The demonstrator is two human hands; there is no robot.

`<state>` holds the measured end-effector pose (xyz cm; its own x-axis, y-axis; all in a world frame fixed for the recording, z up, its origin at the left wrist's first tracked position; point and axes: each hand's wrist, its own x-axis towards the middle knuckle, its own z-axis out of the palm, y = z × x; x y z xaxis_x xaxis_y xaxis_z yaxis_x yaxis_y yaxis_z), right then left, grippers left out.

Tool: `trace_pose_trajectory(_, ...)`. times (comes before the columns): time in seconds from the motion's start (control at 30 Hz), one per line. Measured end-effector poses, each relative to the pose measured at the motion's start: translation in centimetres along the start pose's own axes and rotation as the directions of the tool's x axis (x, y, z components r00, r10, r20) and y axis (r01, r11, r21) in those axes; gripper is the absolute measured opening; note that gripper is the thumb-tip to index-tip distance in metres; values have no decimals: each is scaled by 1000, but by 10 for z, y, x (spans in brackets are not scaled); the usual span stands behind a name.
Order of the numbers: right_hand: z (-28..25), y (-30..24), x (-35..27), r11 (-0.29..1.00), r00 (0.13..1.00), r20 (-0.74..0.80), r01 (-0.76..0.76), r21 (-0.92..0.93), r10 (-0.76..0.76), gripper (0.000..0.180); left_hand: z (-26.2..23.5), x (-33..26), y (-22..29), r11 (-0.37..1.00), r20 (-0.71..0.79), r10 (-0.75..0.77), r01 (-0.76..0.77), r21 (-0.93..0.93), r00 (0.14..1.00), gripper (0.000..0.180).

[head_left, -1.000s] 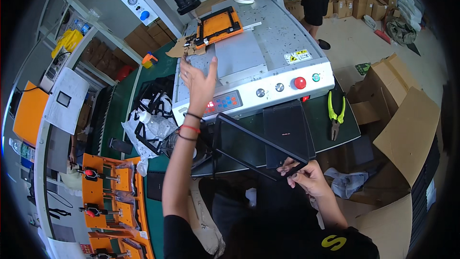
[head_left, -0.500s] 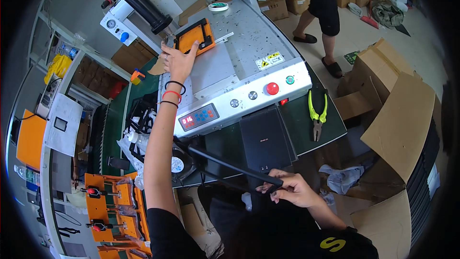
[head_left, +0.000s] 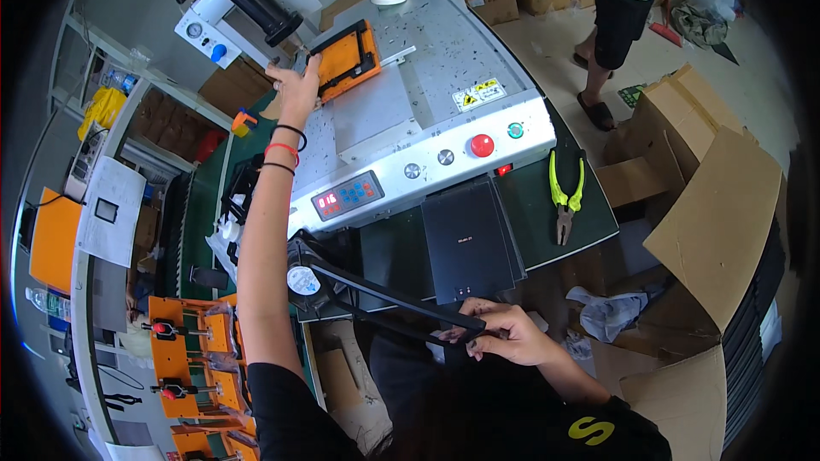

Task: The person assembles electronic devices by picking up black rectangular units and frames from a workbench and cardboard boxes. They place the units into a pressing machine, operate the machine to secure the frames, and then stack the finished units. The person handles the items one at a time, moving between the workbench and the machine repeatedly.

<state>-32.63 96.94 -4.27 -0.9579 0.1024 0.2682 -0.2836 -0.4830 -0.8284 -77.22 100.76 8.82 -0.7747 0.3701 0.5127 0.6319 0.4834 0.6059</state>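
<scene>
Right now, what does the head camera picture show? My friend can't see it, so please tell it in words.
A person's left hand reaches far up to an orange fixture on a grey machine top, while the right hand grips a thin black frame low down. Black panels and yellow-handled pliers lie on the green bench; cardboard boxes stand to the right.

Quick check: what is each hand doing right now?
Left hand: open, fingers on the orange jig.
Right hand: closed around a black frame.

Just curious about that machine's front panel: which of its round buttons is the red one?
The red button is the biggest, between a small green button toward the yellow-handled pliers and two silver knobs toward the blue keypad.
</scene>
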Motion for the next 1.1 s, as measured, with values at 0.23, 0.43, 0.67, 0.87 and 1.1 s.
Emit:
trace_pose_trajectory(0.23, 1, 5, 2, 1000, 1000, -18, -12, -17, 12, 7, -4, 14, 14, 990, 148, -130, 136, -30, 980, 114)
trace_pose_trajectory(0.43, -5, 8, 5, 963, 986, 1, 163, -213, -167, 17, 29, 31, 37, 969, 206, -196, 157, 192, 959, 139)
trace_pose_trajectory(0.67, -8, 5, 0, 995, 998, 45, 46, -94, -42, 24, 33, 17, 60, 852, 325, -313, 112, 512, 893, 144)
trace_pose_trajectory(0.87, -11, 13, -4, 975, 992, 37, 126, -182, -122, 28, 18, 18, 50, 856, 264, -322, 161, 492, 909, 144)
trace_pose_trajectory(1.1, -16, -9, -10, 968, 946, -263, 134, -211, -189, 16, -10, 25, 57, 910, 269, -281, 167, 380, 921, 144)
